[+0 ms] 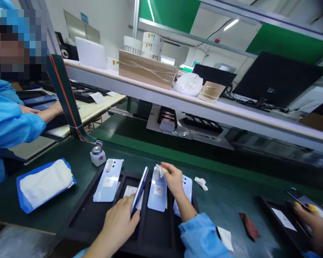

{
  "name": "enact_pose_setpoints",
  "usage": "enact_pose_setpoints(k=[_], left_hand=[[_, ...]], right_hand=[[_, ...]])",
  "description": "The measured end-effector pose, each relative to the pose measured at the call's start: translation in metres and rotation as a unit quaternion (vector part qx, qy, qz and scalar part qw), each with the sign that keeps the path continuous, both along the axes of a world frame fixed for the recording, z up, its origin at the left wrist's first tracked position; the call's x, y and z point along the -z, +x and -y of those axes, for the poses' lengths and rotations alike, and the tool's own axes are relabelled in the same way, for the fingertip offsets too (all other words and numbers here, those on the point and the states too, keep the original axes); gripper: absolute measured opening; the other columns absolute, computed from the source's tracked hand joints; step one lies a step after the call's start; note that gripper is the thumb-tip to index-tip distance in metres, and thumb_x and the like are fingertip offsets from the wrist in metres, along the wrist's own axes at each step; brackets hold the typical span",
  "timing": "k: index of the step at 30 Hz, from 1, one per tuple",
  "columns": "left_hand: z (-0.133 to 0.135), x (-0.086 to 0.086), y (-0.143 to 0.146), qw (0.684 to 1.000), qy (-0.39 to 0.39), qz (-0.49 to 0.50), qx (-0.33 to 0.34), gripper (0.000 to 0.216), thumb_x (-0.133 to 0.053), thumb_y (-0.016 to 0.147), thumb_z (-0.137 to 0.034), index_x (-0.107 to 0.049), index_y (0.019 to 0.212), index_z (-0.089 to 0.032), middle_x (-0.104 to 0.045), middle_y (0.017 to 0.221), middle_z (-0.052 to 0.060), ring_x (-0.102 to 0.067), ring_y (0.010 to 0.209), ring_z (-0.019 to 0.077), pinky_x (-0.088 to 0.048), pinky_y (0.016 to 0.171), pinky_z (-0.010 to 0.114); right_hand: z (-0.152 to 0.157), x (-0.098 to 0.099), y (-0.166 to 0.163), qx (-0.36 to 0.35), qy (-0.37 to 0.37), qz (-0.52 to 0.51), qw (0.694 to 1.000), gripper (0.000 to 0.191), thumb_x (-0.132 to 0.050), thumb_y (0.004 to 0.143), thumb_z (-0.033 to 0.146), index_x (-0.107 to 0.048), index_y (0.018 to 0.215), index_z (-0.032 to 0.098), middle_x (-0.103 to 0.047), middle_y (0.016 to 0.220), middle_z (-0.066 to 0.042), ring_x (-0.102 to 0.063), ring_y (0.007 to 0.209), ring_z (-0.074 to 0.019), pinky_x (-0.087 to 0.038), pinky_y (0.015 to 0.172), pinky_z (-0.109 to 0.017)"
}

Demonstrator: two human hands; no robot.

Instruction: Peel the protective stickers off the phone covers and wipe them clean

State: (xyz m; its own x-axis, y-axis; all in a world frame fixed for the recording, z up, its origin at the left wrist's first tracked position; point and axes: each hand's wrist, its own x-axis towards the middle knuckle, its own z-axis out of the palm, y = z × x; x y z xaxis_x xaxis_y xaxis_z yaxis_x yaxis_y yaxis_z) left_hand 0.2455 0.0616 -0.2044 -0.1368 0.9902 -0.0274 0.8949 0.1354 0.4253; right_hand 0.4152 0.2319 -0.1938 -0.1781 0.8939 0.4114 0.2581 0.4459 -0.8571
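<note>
My left hand [120, 218] grips a blue smartphone [140, 190], tilted up on its edge over a slot of the black tray [82, 216]. My right hand [174, 181] pinches a small white cloth [159, 171] by the camera area of another light-blue phone [157, 197], which lies back up with a white label. Left of the raised phone, a third phone [104, 186] rests across the tray's upper edge. One more phone [187, 188] lies on the right, partly hidden behind my right wrist. Under the raised phone a white printed paper [130, 191] shows.
A blue tray [22, 195] of white wipes sits left, near a small metal-topped bottle [97, 156]. A crumpled white wipe [201, 183] and a dark red cloth [249, 226] lie right. Co-workers' hands [55, 109] are at left and far right. A shelf [177, 98] spans above.
</note>
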Motion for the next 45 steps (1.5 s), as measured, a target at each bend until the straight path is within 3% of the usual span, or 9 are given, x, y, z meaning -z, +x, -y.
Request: enact_pose_setpoints(k=[7,15,20,24,31,33,37,41,45], left_hand=[[-0.063,-0.028,-0.005,1.0,0.008,-0.024,-0.017,0.02,-0.05,0.092,-0.031,-0.059,0.101,-0.016,-0.072,0.086,0.013,-0.07,0.085,0.0327,-0.047,0.068,0.035],[-0.012,0.006,0.007,0.978,0.204,0.003,0.046,0.023,-0.035,0.101,-0.032,-0.054,0.105,-0.02,-0.069,0.082,0.006,-0.068,0.077,0.0227,-0.045,0.065,0.03],[-0.003,0.016,0.005,0.943,0.323,0.035,0.076,0.017,-0.043,0.1,-0.025,-0.056,0.107,-0.018,-0.069,0.083,0.007,-0.068,0.077,0.0211,-0.048,0.07,0.03],[-0.002,0.02,0.003,0.933,0.347,0.056,0.076,0.017,-0.047,0.099,-0.023,-0.056,0.111,-0.017,-0.07,0.088,0.008,-0.068,0.08,0.0212,-0.05,0.074,0.03],[-0.001,0.025,-0.01,0.923,0.301,0.236,0.035,0.02,-0.057,0.093,-0.034,-0.061,0.107,-0.02,-0.071,0.085,0.005,-0.069,0.078,0.0227,-0.052,0.072,0.03],[-0.003,0.017,-0.015,0.889,0.231,0.395,-0.006,0.027,-0.058,0.092,-0.041,-0.06,0.109,-0.021,-0.071,0.086,0.004,-0.069,0.079,0.0229,-0.054,0.072,0.03],[-0.012,-0.002,-0.018,0.71,0.058,0.701,-0.034,0.041,-0.065,0.085,-0.047,-0.058,0.114,-0.019,-0.071,0.088,0.005,-0.07,0.077,0.0223,-0.056,0.069,0.032],[-0.015,-0.005,-0.005,0.585,-0.03,0.808,-0.07,0.029,-0.076,0.077,-0.035,-0.064,0.097,-0.017,-0.066,0.069,0.0,-0.063,0.053,0.0133,-0.051,0.051,0.023],[-0.015,0.001,0.006,0.524,-0.049,0.846,-0.082,0.021,-0.075,0.078,-0.033,-0.061,0.08,-0.016,-0.054,0.053,-0.005,-0.049,0.039,0.0089,-0.043,0.04,0.02]], right_hand=[[0.012,0.001,0.003,0.0,-0.088,-0.109,0.99,0.032,-0.07,0.073,0.032,-0.075,0.099,0.015,-0.077,0.091,-0.012,-0.074,0.084,-0.0268,-0.061,0.076,-0.04],[0.06,-0.043,-0.015,-0.071,-0.015,-0.044,0.996,0.024,-0.064,0.082,0.023,-0.076,0.103,0.024,-0.077,0.095,-0.005,-0.072,0.091,-0.0229,-0.057,0.085,-0.038],[0.062,-0.036,0.001,-0.049,0.059,0.057,0.995,0.026,-0.06,0.083,0.018,-0.077,0.101,0.025,-0.076,0.093,-0.005,-0.071,0.088,-0.0229,-0.057,0.082,-0.037],[0.062,-0.039,0.011,-0.003,0.055,0.04,0.998,0.024,-0.061,0.083,0.018,-0.077,0.1,0.024,-0.076,0.092,-0.005,-0.071,0.087,-0.0232,-0.058,0.08,-0.037],[0.077,-0.032,0.002,-0.079,0.106,0.022,0.991,0.027,-0.058,0.086,0.016,-0.076,0.103,0.028,-0.076,0.096,-0.004,-0.071,0.087,-0.0209,-0.058,0.079,-0.035],[0.073,-0.017,0.01,-0.049,0.075,0.024,0.996,0.023,-0.061,0.085,0.017,-0.077,0.098,0.026,-0.077,0.092,-0.005,-0.072,0.085,-0.0219,-0.059,0.077,-0.036],[0.071,-0.012,0.015,-0.041,0.075,-0.071,0.994,0.024,-0.063,0.088,0.019,-0.074,0.108,0.026,-0.076,0.097,-0.004,-0.072,0.091,-0.0218,-0.058,0.084,-0.038],[0.07,-0.037,-0.005,-0.073,0.158,-0.113,0.978,0.031,-0.064,0.089,0.015,-0.07,0.115,0.031,-0.076,0.101,-0.002,-0.07,0.095,-0.0202,-0.052,0.096,-0.042],[0.092,-0.047,-0.02,-0.116,0.215,-0.066,0.967,0.032,-0.06,0.09,0.014,-0.071,0.114,0.033,-0.076,0.102,-0.001,-0.07,0.093,-0.0195,-0.05,0.098,-0.043]])
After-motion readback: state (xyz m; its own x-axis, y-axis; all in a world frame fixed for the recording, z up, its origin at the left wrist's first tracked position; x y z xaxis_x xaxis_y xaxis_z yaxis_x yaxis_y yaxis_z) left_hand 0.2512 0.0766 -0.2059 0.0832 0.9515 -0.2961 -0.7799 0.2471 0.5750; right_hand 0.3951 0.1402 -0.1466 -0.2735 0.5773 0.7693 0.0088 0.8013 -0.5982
